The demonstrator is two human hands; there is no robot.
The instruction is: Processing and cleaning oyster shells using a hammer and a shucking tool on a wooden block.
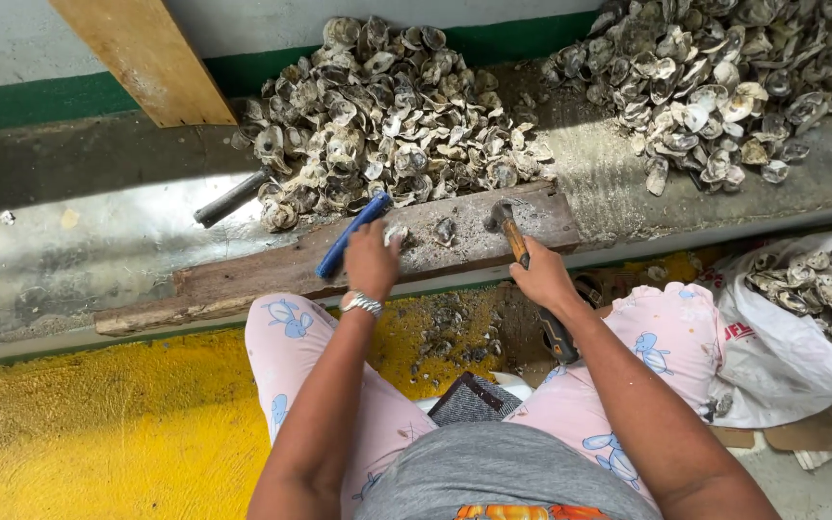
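Observation:
My right hand (543,277) grips the wooden handle of a hammer (507,223), whose metal head rests on a worn wooden board (272,272). My left hand (372,260) presses on a small oyster shell (397,234) lying on that board, and a silver bracelet sits on its wrist. A blue-handled tool (351,234) lies on the board beside my left hand, touching it or very close. Another small shell (445,230) lies on the board between my hands.
Two large heaps of oyster shells (387,116) (715,87) lie on the concrete ledge behind the board. A dark metal bar (231,198) pokes out of the left heap. A white sack of shells (820,289) stands at right. A wooden plank (151,58) leans at the upper left.

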